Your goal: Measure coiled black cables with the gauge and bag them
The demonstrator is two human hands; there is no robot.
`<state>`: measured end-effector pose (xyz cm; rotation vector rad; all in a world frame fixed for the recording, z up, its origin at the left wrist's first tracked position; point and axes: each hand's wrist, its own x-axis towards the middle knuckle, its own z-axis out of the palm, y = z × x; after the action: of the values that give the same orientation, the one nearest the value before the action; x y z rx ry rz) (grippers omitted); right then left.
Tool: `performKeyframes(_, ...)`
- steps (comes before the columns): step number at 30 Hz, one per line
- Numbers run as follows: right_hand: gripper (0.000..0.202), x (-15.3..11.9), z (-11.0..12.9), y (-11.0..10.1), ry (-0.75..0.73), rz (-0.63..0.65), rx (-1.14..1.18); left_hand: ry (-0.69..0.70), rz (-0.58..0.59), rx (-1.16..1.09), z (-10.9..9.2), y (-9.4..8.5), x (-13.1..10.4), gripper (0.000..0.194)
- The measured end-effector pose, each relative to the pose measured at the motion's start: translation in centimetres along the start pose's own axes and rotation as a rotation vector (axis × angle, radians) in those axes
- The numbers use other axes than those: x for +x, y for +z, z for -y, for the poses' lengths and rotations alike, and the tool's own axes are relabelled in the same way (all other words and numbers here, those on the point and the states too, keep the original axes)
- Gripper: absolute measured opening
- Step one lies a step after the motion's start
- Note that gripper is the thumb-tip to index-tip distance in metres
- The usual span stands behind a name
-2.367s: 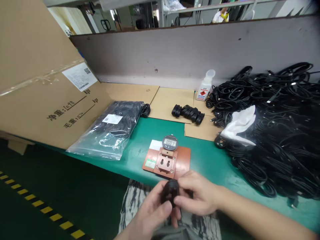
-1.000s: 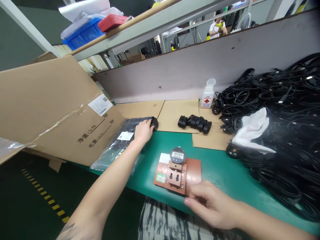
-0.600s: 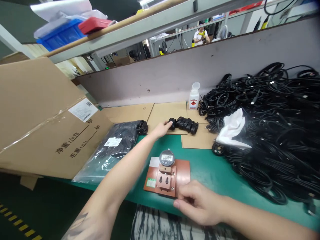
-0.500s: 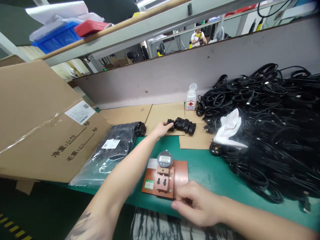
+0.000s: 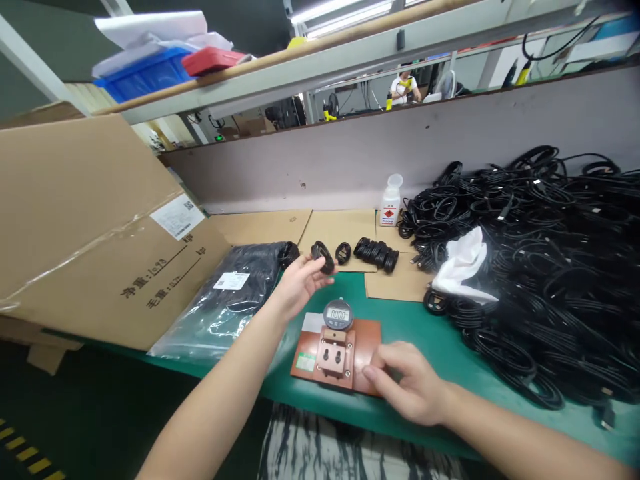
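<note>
A small black coiled cable [image 5: 323,257] is pinched in my left hand [image 5: 299,287], raised above the front edge of the cardboard sheets. Another black coil [image 5: 343,253] lies alone just right of it, and a row of several black coils [image 5: 377,254] follows further right. In front of me sits a digital dial gauge [image 5: 338,315] on a reddish-brown base [image 5: 367,343]; its display seems to read 0.000. My right hand [image 5: 407,383] hovers at the right side of that base, thumb and fingers curled together, with nothing visible in them.
Left stand a large cardboard box [image 5: 90,220] and a clear plastic bag [image 5: 200,333] of black cables. A heap of black cables [image 5: 540,280] with a white cloth [image 5: 463,263] covers the right. A white bottle [image 5: 391,201] stands by the back panel. A person works beyond it.
My left hand has drawn back to the left and lifted a black coil away from the row, leaving one coil standing apart. My right hand has shifted slightly right and up in view.
</note>
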<state>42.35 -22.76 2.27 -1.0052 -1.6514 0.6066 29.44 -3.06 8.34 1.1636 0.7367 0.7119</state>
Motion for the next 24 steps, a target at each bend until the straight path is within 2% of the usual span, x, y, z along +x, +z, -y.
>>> performKeyframes(3, 0.026, 0.5, 0.0, 0.1, -0.033, -0.068, -0.079, -0.045, 0.08, -0.188, 0.2, -0.6, -7.0, 0.026)
performKeyframes(5, 0.021, 1.0, 0.4, 0.4, 0.009, -0.06, -0.066, -0.074, 0.084, -0.278, 1.1, -0.7, -10.9, 0.024)
performKeyframes(9, 0.005, 2.4, 2.1, 1.7, 0.16, 0.07, 0.133, -0.118, 0.027, -0.286, 3.3, -0.4, -16.0, 0.024)
performKeyframes(13, 0.018, 2.8, 3.6, 3.9, 0.251, 0.125, 0.294, -0.075, 0.0, -0.265, 4.7, -0.4, -18.9, 0.029)
performKeyframes(16, 0.03, 1.8, 4.0, 5.3, 0.264, 0.13, 0.311, -0.07, -0.01, -0.227, 5.1, -0.4, -20.7, 0.031)
performKeyframes(19, 0.032, 0.2, 3.8, 6.1, 0.262, 0.153, 0.392, -0.073, -0.026, -0.104, 5.3, -0.3, -22.0, 0.036)
performKeyframes(24, 0.031, -1.9, 2.9, 6.7, 0.266, 0.19, 0.468, 0.006, 0.047, 0.065, 5.7, -0.3, -23.1, 0.041)
